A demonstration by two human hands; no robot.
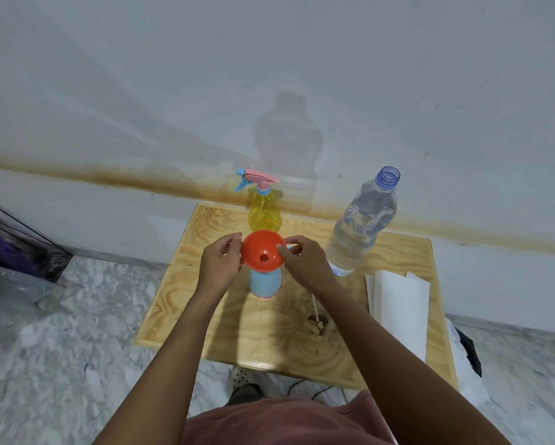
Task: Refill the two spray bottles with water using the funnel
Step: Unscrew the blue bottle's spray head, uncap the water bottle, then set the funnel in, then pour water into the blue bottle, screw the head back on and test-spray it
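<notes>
While both hands are steadying the orange funnel (262, 251) on the neck of the blue spray bottle (265, 282), nothing is being poured yet. Left hand (220, 262) is pinching the funnel rim w/ thumb and fingertips on its left side; right hand (303, 261) is pinching the rim on the right, near the small tab. Blue bottle is standing upright mid-bench w/ its sprayer head off; that head isn't visible. Yellow spray bottle (264, 212) is standing just behind it at the back of the wooden bench (186, 303), pink-and-blue trigger head on, so it's probably waiting its turn. Uncapped water bottle (359, 224), mostly full, is standing to the right, near the right hand; folded paper towels (399, 311) are lying further right. Judging by this, the funnel-seating step is nearly done. Risks: the funnel is wide vs. the narrow bottle, so letting go w/ both hands could be tipping it; pouring fast from the big bottle could be flooding the funnel and overflowing onto the bench; reaching right could be knocking the open water bottle over.
</notes>
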